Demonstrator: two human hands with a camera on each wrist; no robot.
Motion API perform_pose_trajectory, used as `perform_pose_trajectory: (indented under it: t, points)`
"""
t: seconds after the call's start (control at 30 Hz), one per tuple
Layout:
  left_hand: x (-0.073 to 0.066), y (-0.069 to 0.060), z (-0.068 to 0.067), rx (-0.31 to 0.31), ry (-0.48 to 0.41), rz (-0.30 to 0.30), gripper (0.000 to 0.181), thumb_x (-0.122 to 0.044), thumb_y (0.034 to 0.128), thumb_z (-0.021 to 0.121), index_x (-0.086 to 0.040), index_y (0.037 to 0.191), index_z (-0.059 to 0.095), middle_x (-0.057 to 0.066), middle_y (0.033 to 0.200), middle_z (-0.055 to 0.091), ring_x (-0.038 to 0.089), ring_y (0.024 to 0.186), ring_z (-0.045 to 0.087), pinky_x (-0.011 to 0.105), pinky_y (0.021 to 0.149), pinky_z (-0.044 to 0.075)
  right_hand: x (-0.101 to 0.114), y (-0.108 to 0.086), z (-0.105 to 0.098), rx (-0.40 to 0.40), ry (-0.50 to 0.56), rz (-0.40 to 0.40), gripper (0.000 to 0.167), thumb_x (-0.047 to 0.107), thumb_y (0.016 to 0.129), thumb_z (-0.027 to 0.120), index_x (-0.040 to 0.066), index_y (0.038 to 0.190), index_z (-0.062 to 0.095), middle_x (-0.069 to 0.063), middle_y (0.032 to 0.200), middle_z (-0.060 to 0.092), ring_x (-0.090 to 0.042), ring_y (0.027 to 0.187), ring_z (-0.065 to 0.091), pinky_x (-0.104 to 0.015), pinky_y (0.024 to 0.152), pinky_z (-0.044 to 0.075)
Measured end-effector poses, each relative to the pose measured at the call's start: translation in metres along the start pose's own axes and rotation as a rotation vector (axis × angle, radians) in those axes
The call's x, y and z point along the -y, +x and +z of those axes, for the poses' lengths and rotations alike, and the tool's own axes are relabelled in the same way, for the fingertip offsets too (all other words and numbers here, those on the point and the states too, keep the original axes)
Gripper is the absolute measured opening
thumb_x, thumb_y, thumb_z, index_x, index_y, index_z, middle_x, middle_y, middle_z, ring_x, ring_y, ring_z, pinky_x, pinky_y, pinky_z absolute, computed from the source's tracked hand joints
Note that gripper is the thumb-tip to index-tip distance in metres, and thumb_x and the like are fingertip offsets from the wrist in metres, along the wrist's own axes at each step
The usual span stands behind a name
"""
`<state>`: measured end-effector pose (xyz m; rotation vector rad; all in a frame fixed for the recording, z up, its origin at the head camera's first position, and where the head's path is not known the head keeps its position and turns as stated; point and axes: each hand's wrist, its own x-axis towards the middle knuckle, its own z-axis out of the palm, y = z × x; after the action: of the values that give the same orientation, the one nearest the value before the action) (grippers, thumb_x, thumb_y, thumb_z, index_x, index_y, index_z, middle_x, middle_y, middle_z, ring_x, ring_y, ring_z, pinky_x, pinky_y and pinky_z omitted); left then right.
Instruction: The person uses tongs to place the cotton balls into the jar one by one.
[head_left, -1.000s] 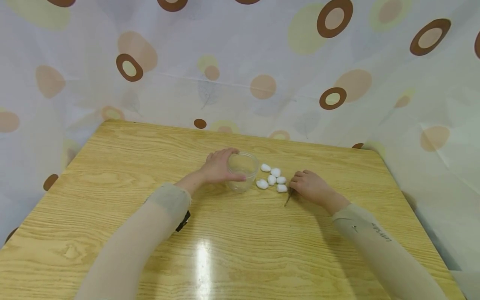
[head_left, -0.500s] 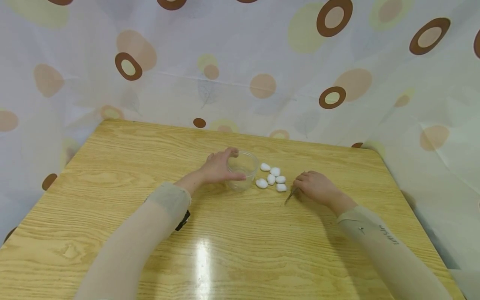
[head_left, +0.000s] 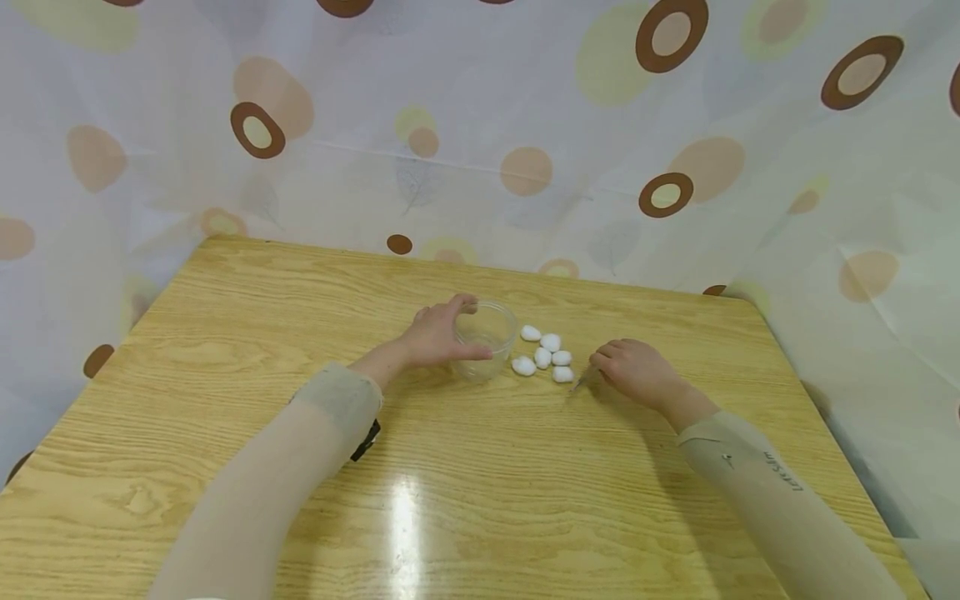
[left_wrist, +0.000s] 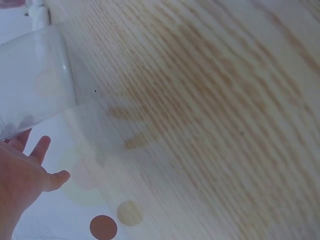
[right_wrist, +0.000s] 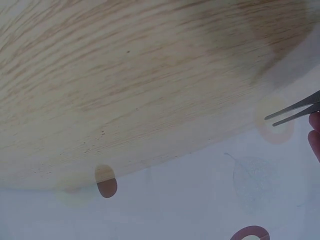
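My left hand (head_left: 437, 336) holds a clear round plastic tub (head_left: 487, 367), with thumb and fingers spread around its near and far sides. In the left wrist view the tub (left_wrist: 35, 75) shows see-through walls, and part of the hand (left_wrist: 22, 177) lies against it. My right hand (head_left: 637, 372) pinches a pair of metal tweezers (head_left: 582, 380), whose tips point down toward the table. The right wrist view shows the tweezers (right_wrist: 295, 111) with their tips slightly apart and nothing between them. Several white cotton balls (head_left: 542, 358) lie between the tub and the right hand.
The wooden table (head_left: 480, 467) stretches out on all sides of the hands. Behind it and along its sides hangs a pale curtain (head_left: 465, 125) with brown and peach spots.
The right hand has shifted a little to the right, away from the cotton balls, and the tweezers have swung to a lower slant. The left hand and tub stay put.
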<state>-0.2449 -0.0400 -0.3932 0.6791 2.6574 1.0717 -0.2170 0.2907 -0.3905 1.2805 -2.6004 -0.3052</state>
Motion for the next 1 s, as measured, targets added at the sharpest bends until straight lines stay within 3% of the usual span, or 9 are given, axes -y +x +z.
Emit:
perform_pose_trajectory:
  t: [0.2,0.5,0.7,1.0]
  points:
    - [0.0015,0.0009,0.0011,-0.004,-0.001,0.005,0.087,-0.048,0.0769,0.072,-0.011,0.143,0.03,0.008,0.143,0.046,0.029,0.128,0.045,0.056,0.111,0.013,-0.0003,-0.0014,-0.0003,-0.05,-0.008,0.022,0.019,0.0,0.075,0.074,0.003,0.09,0.063,-0.008,0.086,0.069,-0.022,0.08,0.065,-0.033,0.073,0.054]
    - [0.0015,0.0006,0.0011,-0.006,-0.012,0.007,0.086,-0.047,0.0769,0.072,-0.011,0.143,0.03,0.008,0.142,0.046,0.029,0.121,0.051,0.055,0.11,0.015,-0.0013,-0.0032,0.0038,-0.236,0.048,0.078,0.02,-0.003,0.072,0.072,0.001,0.089,0.064,-0.009,0.079,0.066,-0.021,0.068,0.062,-0.031,0.059,0.052]
    - [0.0023,0.0004,0.0012,-0.006,-0.014,0.008,0.086,-0.048,0.0767,0.072,-0.01,0.143,0.03,0.008,0.142,0.046,0.029,0.12,0.051,0.055,0.11,0.015,0.0006,-0.0028,0.004,-0.298,0.074,0.15,0.022,-0.002,0.072,0.073,0.002,0.091,0.062,-0.009,0.079,0.065,-0.018,0.059,0.059,-0.03,0.051,0.048]
    - [0.0027,0.0007,0.0015,-0.004,-0.016,0.003,0.086,-0.048,0.0772,0.071,-0.011,0.143,0.03,0.007,0.143,0.046,0.029,0.118,0.053,0.054,0.111,0.014,0.0004,-0.0016,0.0022,-0.352,0.069,0.149,0.023,-0.003,0.071,0.073,0.002,0.091,0.061,-0.01,0.079,0.065,-0.02,0.061,0.06,-0.031,0.05,0.048]
